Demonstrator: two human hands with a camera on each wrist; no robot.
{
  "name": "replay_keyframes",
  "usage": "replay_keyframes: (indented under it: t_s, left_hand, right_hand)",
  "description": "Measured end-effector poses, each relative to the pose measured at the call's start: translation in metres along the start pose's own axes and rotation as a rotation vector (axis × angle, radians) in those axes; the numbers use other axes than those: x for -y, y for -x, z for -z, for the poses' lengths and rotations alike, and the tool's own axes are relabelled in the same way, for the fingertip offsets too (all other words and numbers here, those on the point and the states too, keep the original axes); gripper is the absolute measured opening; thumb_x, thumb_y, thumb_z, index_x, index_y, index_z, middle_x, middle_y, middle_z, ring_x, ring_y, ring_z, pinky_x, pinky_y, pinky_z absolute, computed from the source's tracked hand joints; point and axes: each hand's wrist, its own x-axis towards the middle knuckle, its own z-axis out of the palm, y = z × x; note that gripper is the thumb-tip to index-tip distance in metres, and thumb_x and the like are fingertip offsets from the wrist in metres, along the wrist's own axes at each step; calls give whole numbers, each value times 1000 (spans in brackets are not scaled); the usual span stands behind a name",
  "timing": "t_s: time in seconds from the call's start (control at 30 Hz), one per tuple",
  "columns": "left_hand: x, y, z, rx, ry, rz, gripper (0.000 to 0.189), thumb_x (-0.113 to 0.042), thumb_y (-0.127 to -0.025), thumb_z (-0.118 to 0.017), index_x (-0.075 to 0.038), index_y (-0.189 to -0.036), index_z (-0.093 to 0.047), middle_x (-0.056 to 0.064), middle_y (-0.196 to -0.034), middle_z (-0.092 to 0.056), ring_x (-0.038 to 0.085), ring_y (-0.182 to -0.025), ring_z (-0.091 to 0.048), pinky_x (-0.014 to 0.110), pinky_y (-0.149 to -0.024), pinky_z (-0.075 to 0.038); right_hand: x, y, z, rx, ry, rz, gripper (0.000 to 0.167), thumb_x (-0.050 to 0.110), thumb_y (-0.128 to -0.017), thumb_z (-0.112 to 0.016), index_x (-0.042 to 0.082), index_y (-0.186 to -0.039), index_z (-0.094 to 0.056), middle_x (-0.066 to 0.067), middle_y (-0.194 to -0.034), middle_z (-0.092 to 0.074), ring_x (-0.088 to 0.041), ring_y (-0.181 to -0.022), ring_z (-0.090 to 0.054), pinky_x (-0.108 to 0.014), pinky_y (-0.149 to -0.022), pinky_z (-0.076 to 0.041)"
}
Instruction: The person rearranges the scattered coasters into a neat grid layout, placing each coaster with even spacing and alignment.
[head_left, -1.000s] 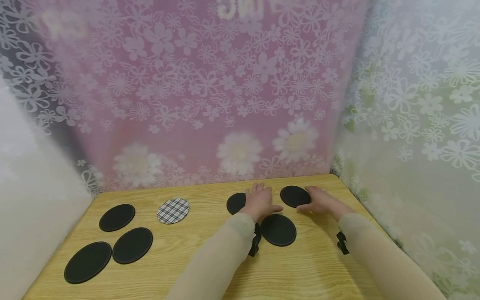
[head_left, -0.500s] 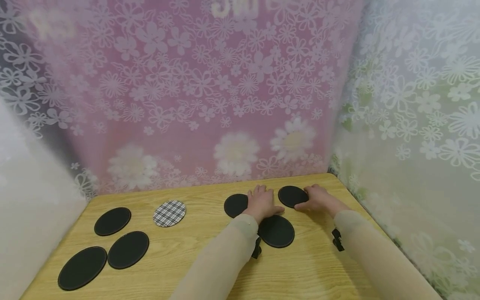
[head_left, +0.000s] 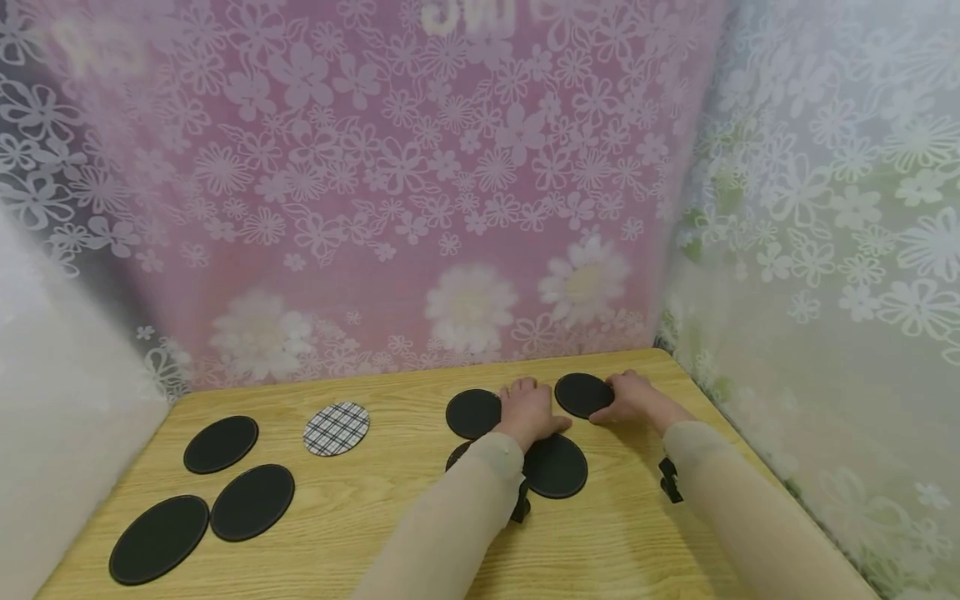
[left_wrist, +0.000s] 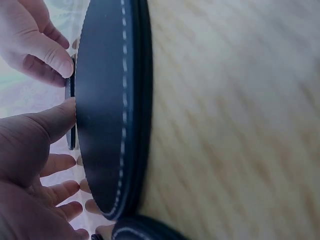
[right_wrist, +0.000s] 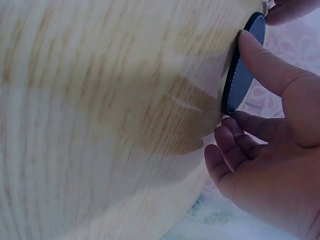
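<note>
Round black coasters with pale edge stitching lie flat on the wooden table. My right hand (head_left: 633, 398) holds the far right coaster (head_left: 581, 395) at its right edge; in the right wrist view the thumb and fingers grip that coaster (right_wrist: 243, 75) by its rim. Fingers spread, my left hand (head_left: 528, 412) is palm down between that coaster and another black coaster (head_left: 471, 413) to its left. Just in front of the left hand lies a larger-looking coaster (head_left: 557, 468). The left forearm mostly hides one more coaster (head_left: 457, 454).
At the left are three black coasters (head_left: 252, 502), two of them edge to edge. A coaster with a black-and-white plaid face (head_left: 337, 429) lies near them, farther back. Flower-patterned curtains (head_left: 480, 208) enclose the wooden table (head_left: 390, 517) on the visible sides.
My left hand has shifted slightly right and toward me, uncovering more of the coaster on its left. A coaster edge now shows beside the left forearm. The right hand keeps its hold.
</note>
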Motion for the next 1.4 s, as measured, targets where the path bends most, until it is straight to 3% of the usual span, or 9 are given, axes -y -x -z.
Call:
replay_keyframes:
  t_s: [0.3,0.5,0.63,0.77,1.03,1.23,1.4]
  left_hand:
    - [-5,-1,-2,-4,-14,27,61,-60,-97,-81,-19,-141,-73,9,-153,-56,31,-143,-47,50,-123,-36]
    - [-5,-8,-7,-4,1,82,60,-61,-92,-86,-20,-134,-75,10,-135,-58,32,-127,-49,51,-114,-40]
    - [-6,-7,-5,-15,6,111,63,-61,-91,-88,-18,-135,-75,10,-133,-63,33,-123,-54,53,-110,-43]
    - [-5,-8,-2,-22,39,114,63,-56,-93,-87,-16,-140,-73,9,-132,-69,33,-123,-60,54,-107,-44]
    - [8,-6,9,-50,75,104,62,-50,-95,-87,-16,-144,-70,7,-132,-72,33,-124,-63,55,-110,-41]
    - [22,-1,19,-50,108,132,68,-49,-97,-86,-17,-153,-65,7,-140,-72,35,-130,-63,58,-117,-38]
    - [35,2,21,-70,108,137,67,-47,-97,-87,-17,-152,-66,6,-140,-73,35,-129,-64,58,-115,-39]
  right_hand:
    - [9,3,4,78,-98,-67,83,33,-87,-93,-17,-142,-57,-36,-135,-57,-51,-125,-57,-61,-111,-48]
    - [7,1,0,78,-177,-59,86,26,-87,-94,-17,-147,-48,-39,-143,-50,-53,-132,-53,-63,-112,-46]
    - [8,0,-3,73,-232,-49,92,21,-88,-93,-15,-152,-38,-42,-152,-42,-57,-140,-46,-65,-115,-43]
    - [10,-2,-6,51,-268,-39,92,16,-87,-94,-15,-152,-37,-42,-150,-45,-56,-139,-48,-63,-114,-45]
    - [24,0,-5,27,-428,-31,86,10,-92,-89,-13,-156,-35,-38,-142,-53,-51,-131,-56,-61,-111,-47]
    - [35,-6,-10,18,-417,-3,81,11,-95,-87,-14,-154,-37,-38,-141,-54,-50,-131,-56,-60,-111,-48]
    - [47,-8,-14,28,-454,7,81,9,-95,-87,-15,-154,-37,-38,-142,-54,-48,-131,-57,-59,-111,-48]
